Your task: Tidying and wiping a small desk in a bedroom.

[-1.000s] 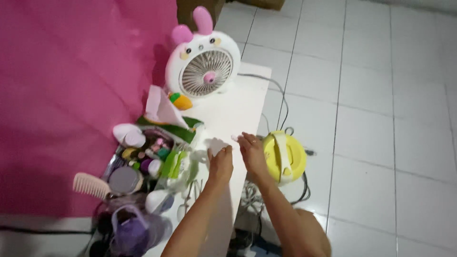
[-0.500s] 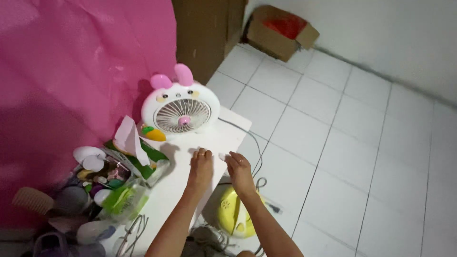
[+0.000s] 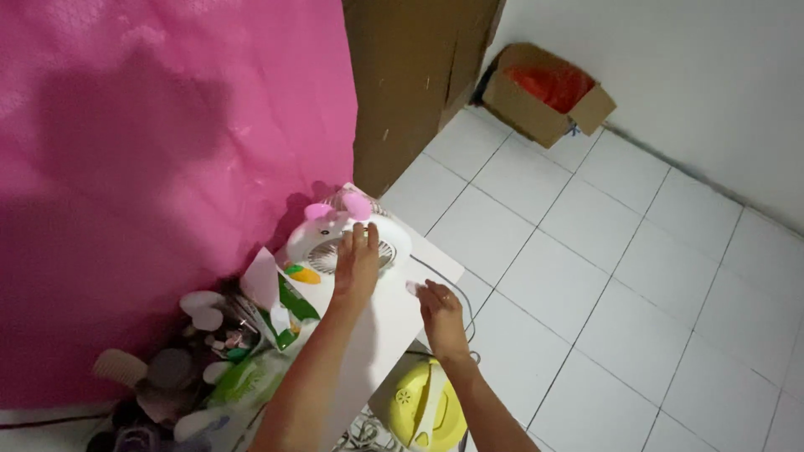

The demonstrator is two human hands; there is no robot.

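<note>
A white rabbit-shaped desk fan [image 3: 322, 238] with pink ears stands at the far end of a narrow white table [image 3: 381, 322]. My left hand [image 3: 358, 261] lies flat against the fan's front grille, fingers spread. My right hand [image 3: 437, 308] hovers over the table's right edge and pinches a small white scrap [image 3: 411, 288] between its fingertips. An orange and green carrot ornament [image 3: 303, 274] sits at the fan's lower left.
A green tissue pack [image 3: 285, 305], several bottles, a comb [image 3: 121, 367] and toiletries crowd the table's left side by the pink wall. A yellow round appliance [image 3: 423, 406] sits on the tiled floor. A cardboard box [image 3: 548, 92] stands by the far wall.
My left hand has gone forward from the tabletop onto the fan's grille. My right hand stays near the table edge with the white scrap. The camera has tilted up and back.
</note>
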